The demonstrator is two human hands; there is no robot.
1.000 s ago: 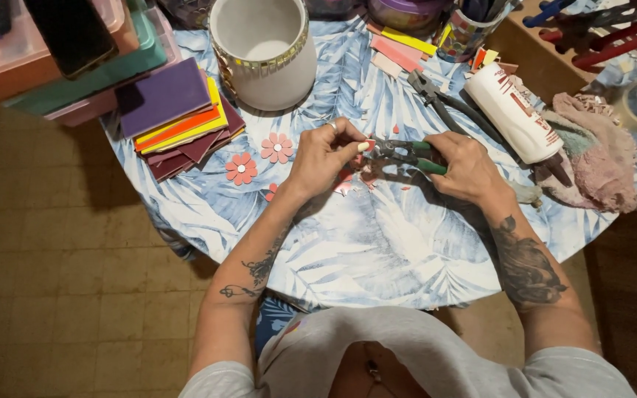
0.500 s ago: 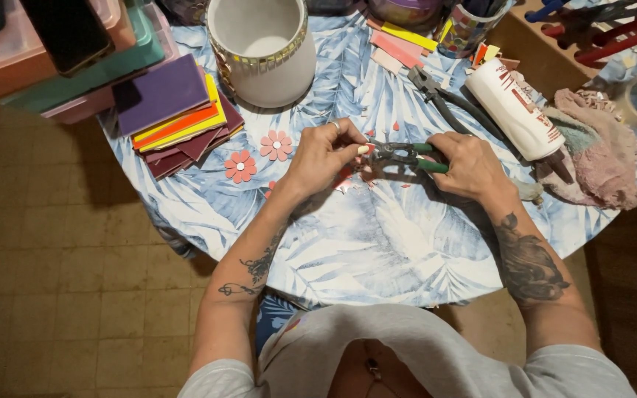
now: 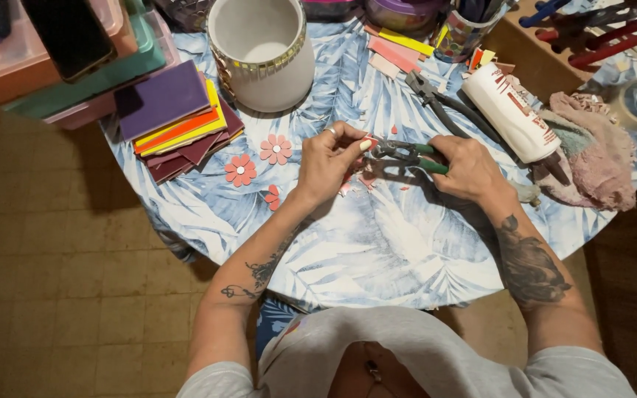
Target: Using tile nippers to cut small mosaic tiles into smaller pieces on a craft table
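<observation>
Both hands meet over the middle of a round table (image 3: 407, 250) draped in a blue leaf-print cloth. Left hand (image 3: 327, 163) pinches a small pink piece (image 3: 369, 140) between thumb and fingertips, while right hand (image 3: 470, 168) is closed around the green grips of a pair of nippers (image 3: 401, 152), whose head reaches the piece's edge. Whether the cutting head has already bitten down cannot be told at this size. A clean cut here likely depends on keeping the piece steady and level, setting the cutting head only a little way over its edge, and squeezing evenly with fingertips clear of the bite. What shows of the piece is small, flat and pale pink-red, mostly hidden by the fingers; pink scraps (image 3: 363, 179) lie on the cloth just below it. Just to the left rest three finished pink flowers (image 3: 276, 149). Farther back stand a stack of coloured sheets (image 3: 178, 118), a white cylindrical pot (image 3: 263, 59) and a second pair of pliers (image 3: 436, 99) beside a white tube (image 3: 510, 110).
</observation>
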